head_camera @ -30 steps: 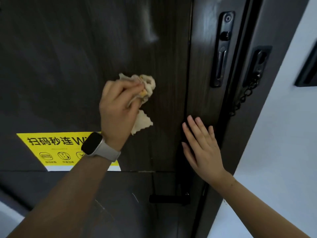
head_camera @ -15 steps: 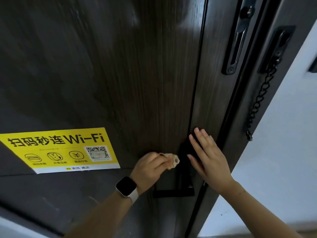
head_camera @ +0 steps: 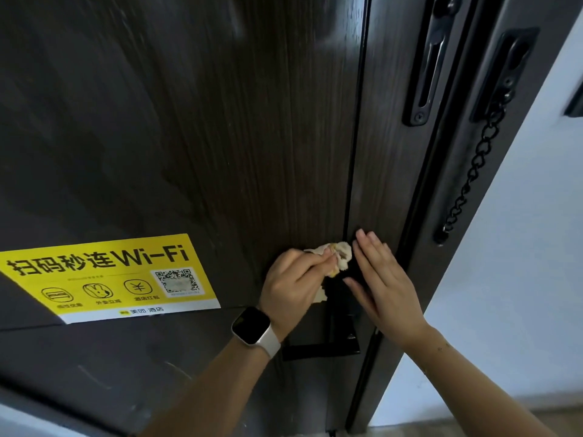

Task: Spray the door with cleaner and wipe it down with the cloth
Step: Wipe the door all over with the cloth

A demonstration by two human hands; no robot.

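A yellow Wi-Fi sticker (head_camera: 107, 275) is stuck low on the left of the dark wooden door (head_camera: 220, 121). Right of it, the left hand (head_camera: 291, 283), a watch (head_camera: 255, 329) on its wrist, pinches a crumpled cloth (head_camera: 340, 255) between curled fingers and presses it to the panel beside the black lever handle (head_camera: 334, 326), probably to rub around that fitting. The cloth sits at the left fingertips, just touching the right hand's fingers. The right hand (head_camera: 381, 288) lies flat with fingers straight on the door's edge strip, seemingly steadying the door against the wiping. The two hands are close together. Further right, a security chain (head_camera: 470, 181) hangs from the frame.
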